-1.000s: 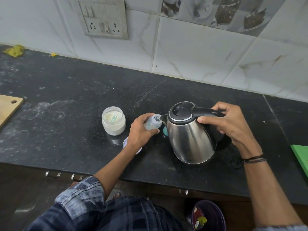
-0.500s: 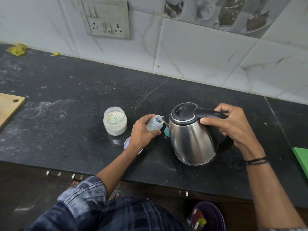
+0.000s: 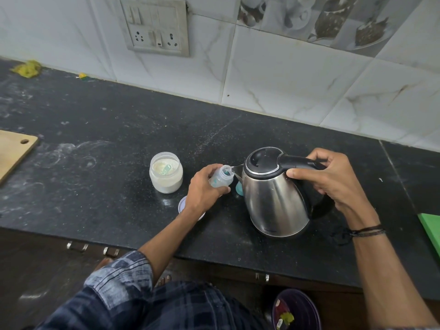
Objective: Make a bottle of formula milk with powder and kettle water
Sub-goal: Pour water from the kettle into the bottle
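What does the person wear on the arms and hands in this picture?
The left arm has a dark blue checked sleeve with a paler cuff. The right wrist carries thin dark thread bands. The left hand and the right hand are bare: no gloves, no visible rings.

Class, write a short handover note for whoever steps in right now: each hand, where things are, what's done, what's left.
Left hand grips the open bottle, tilted toward the kettle.
Right hand holds the kettle handle, spout at the bottle's mouth.
Open powder jar, scoop inside, stands left of the bottle; a lid lies under the left wrist.
Done: bottle opened, kettle brought up.
Left: fill with water, cap, shake.
Powder in the bottle: cannot tell.
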Demonstrator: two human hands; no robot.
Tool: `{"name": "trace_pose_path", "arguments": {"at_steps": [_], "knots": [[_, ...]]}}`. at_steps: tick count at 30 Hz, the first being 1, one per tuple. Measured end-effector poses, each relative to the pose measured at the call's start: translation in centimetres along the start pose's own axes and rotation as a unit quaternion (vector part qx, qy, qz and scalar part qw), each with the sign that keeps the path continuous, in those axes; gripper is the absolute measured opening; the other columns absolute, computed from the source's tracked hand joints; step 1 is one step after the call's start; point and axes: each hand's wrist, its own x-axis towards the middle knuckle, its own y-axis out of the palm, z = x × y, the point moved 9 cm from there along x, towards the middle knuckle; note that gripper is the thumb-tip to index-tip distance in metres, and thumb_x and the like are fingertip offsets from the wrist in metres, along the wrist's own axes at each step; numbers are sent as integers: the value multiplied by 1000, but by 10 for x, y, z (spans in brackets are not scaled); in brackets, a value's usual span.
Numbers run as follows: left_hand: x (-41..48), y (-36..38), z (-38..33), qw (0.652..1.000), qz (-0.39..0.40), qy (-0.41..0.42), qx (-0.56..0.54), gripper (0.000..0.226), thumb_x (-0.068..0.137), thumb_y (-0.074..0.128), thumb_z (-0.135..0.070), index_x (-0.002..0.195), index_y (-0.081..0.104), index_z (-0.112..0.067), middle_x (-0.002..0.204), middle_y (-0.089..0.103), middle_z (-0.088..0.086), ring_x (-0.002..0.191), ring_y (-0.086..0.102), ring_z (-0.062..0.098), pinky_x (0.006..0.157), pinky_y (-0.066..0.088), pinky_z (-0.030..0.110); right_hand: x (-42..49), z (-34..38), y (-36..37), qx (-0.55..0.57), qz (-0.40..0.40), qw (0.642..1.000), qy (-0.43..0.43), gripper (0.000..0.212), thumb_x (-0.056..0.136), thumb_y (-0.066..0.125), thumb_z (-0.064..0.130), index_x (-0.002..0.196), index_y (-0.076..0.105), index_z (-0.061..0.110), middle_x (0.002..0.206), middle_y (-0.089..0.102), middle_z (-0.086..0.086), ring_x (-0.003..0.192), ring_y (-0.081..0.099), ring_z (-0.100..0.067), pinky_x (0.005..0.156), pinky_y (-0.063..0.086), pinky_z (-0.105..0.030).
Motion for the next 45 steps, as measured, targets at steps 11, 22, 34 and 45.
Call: {"name": "trace_pose_path", "arguments": {"at_steps": [11, 22, 34, 45], "knots": [[2, 2, 9, 1000, 1, -3, 6, 63, 65, 92, -14, 121, 67, -30, 116, 71, -14, 110, 65, 9, 102, 53, 42, -1, -2, -2, 5, -3, 1000, 6, 35, 67, 95, 17, 70, 61, 8, 55, 57, 6, 39, 43, -2, 40, 33, -14], [2, 1, 13, 1000, -7, -4, 5, 64, 64, 92, -13, 121, 68, -28, 114, 71, -14, 108, 66, 10, 101, 53, 43, -1, -1, -1, -2, -8, 1000, 9, 37, 66, 96, 19, 69, 60, 10, 55, 54, 6, 39, 40, -5, 39, 30, -17], [3, -1, 19, 1000, -8, -10, 12, 63, 63, 92, -15, 119, 68, -29, 113, 71, -15, 108, 66, 11, 101, 53, 43, 0, 0, 0, 1, -2, 1000, 6, 36, 68, 95, 17, 69, 59, 10, 53, 54, 9, 38, 43, -3, 40, 32, -14], [5, 0, 20, 1000, -6, -17, 12, 64, 64, 92, -15, 121, 67, -29, 115, 71, -13, 110, 65, 13, 101, 53, 45, 3, -3, 0, 5, 1, 1000, 15, 38, 67, 95, 19, 70, 59, 8, 50, 50, 5, 39, 36, -10, 41, 27, -20]]}}
